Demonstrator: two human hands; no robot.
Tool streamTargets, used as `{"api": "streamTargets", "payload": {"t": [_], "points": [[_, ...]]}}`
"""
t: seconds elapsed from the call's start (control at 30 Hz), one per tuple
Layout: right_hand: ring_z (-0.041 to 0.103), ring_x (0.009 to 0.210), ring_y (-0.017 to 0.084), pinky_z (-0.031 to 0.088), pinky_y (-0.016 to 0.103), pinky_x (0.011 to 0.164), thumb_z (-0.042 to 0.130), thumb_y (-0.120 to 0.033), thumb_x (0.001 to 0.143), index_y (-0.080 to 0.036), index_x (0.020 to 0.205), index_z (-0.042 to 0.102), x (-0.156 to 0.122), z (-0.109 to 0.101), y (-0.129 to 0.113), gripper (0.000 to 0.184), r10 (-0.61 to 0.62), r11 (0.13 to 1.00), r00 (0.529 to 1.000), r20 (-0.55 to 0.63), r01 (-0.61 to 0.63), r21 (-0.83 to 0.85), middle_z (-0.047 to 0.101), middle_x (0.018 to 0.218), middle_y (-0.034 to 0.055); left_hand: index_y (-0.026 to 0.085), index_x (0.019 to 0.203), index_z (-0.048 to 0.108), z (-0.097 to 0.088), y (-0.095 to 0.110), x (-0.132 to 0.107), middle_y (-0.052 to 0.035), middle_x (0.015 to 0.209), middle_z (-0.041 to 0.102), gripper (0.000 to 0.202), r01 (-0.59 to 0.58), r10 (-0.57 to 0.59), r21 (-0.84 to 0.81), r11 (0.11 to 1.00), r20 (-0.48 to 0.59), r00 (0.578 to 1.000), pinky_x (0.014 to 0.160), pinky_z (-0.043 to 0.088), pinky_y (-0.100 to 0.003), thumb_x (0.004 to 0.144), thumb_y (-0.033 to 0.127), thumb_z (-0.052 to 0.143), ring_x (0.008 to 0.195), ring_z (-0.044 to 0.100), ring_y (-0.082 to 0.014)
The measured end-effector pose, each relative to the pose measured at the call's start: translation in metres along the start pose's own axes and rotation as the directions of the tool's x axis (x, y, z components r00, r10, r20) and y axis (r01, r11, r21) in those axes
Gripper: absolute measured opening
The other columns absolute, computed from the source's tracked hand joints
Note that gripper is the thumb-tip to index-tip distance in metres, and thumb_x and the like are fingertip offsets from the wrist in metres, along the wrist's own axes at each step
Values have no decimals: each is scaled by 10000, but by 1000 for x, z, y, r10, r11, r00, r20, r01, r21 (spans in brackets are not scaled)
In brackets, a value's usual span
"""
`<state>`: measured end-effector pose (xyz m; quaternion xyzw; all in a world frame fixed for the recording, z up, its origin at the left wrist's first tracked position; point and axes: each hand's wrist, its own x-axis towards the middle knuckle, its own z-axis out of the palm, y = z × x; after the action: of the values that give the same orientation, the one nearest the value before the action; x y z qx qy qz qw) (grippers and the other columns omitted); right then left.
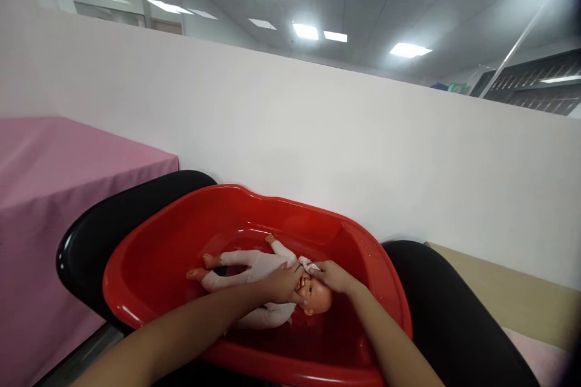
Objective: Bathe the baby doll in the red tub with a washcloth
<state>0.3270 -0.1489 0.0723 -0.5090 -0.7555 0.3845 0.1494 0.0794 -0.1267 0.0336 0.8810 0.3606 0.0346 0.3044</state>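
The right hand (334, 277) pinches a small white cloth (310, 266) against the face of a pale plastic baby doll (254, 266). The left hand (282, 283) lies open on its chest. The doll lies on its back in the middle of a glossy red plastic tub (181, 236). I judge the wiping has reached only the face, as the doll is still dressed.

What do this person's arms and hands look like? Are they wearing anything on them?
The left forearm and right forearm are bare, with no sleeves in view. The left hand and right hand wear no gloves. No watch, bracelet or ring can be made out, though the hands show small here.
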Motion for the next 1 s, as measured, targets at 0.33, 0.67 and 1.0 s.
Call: {"api": "streamTargets", "payload": {"t": [0.33,0.67,1.0], "points": [[674,778,222,560,351,819,613,-940,1067,-188,1017,819,-8,-11,-9,781,113,978,993,-20,-108,177,766,819,40,366,1822,537,-6,2,1,-92,1826,606,1023,4,-4,-19,1000,26,1000,1444,274,-507,885,578,888,1694,503,-441],[597,540,229,490,339,631,538,-814,1171,-236,874,710,-10,-11,-7,672,364,929,931,33,-366,64,589,517,14,322,1548,728,-10,6,-2,-112,1541,777,740,-11,11,54,998,7,1000,1337,396,-501,862,523,920,1439,697,-454],[610,540,232,514,343,641,437,-709,1248,-217,904,732,-14,-14,-16,669,440,897,895,75,-441,4,585,508,21,353,1632,691,-13,1,-2,-98,1612,737,827,-27,26,55,998,33,999,1353,371,-475,868,596,895,1508,659,-443]]}}
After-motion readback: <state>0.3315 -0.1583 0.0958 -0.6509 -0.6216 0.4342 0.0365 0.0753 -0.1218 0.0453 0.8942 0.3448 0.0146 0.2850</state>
